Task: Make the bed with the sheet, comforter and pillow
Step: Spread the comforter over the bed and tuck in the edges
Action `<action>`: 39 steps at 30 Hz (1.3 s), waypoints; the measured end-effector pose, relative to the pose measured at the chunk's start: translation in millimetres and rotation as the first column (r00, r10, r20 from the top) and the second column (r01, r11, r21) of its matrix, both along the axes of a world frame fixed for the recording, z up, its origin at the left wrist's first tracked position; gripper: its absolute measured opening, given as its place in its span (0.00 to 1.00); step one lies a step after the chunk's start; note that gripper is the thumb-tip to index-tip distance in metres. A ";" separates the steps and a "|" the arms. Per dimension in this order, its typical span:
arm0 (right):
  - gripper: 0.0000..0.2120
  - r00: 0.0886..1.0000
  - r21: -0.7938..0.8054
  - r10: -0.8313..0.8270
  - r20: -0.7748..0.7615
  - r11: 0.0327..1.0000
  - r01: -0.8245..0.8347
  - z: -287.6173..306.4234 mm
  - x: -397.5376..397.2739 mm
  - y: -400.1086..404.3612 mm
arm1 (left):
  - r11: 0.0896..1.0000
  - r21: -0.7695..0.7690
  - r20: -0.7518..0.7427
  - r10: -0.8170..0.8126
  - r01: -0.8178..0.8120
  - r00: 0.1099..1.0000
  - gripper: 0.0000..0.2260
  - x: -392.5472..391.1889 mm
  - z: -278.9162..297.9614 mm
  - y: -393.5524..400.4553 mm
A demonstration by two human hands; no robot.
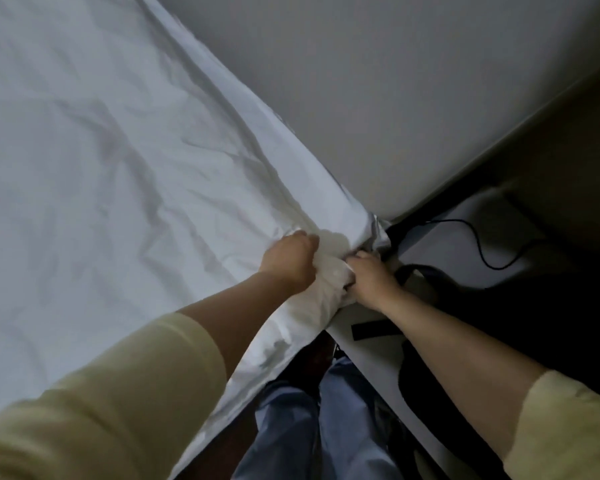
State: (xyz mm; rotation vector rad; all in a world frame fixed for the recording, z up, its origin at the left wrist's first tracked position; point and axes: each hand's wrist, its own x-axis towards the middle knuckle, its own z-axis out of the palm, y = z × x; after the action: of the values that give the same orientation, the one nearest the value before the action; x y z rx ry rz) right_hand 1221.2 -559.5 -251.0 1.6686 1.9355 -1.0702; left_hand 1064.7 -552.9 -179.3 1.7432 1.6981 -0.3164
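A wrinkled white sheet (94, 161) covers the bed across the left half of the head view. Its corner is bunched up at the bed's corner near the wall. My left hand (290, 263) is closed in a fist on the bunched fabric from the bed side. My right hand (369, 280) grips the same bunch from the outer side, fingers curled into the cloth. Both hands touch the sheet corner, a few centimetres apart. No comforter or pillow is in view.
A grey wall (378, 91) rises behind the bed corner. A white low table (465, 244) stands right of the bed with a black cable (478, 244) and a dark bag with straps (420, 341). My legs in blue trousers (312, 417) stand in the narrow gap.
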 end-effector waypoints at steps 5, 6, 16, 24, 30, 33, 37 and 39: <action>0.18 0.945 0.035 -0.093 0.314 0.996 0.086 2.4 13.5 30.3 | 0.998 -0.041 0.349 -0.030 0.047 0.937 0.19 25.8 4.1 9.5; 0.19 0.939 0.059 -0.118 0.324 0.993 0.104 3.9 10.8 32.2 | 0.999 -0.016 0.382 -0.021 0.029 0.924 0.20 26.4 6.1 14.8; 0.22 0.857 -0.267 -0.414 -0.309 0.902 0.339 79.5 -82.5 72.5 | 0.721 0.058 0.053 0.689 -0.691 0.723 0.30 -69.0 10.3 76.7; 0.12 0.991 0.325 -0.037 0.128 0.946 -0.007 83.5 -53.8 67.3 | 0.590 -0.138 0.281 0.793 -0.795 0.540 0.07 -42.2 5.8 115.8; 0.13 0.926 0.676 -0.036 0.375 0.694 -0.247 62.2 -39.7 47.1 | 0.728 -0.246 0.567 0.643 -0.640 0.515 0.08 -14.3 -15.1 112.9; 0.28 0.942 0.472 0.164 0.294 0.831 -0.292 43.7 -41.0 18.2 | 0.837 -0.332 0.484 0.547 -0.435 0.683 0.24 -12.3 -31.5 84.1; 0.30 0.904 0.017 -0.037 0.427 0.999 0.033 35.7 -21.3 25.6 | 0.709 -0.426 0.555 0.695 -0.562 0.456 0.15 -56.7 1.8 47.6; 0.21 0.911 -0.028 -0.039 0.410 0.998 0.055 56.3 -43.4 23.7 | 0.629 -0.358 0.499 0.754 -0.690 0.428 0.14 -105.0 25.9 9.4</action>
State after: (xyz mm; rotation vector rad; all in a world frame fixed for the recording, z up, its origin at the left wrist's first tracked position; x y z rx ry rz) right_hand 1177.9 -535.8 -194.7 1.7580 1.6011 -0.6944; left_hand 959.8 -543.4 -153.4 0.7193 1.6875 0.5247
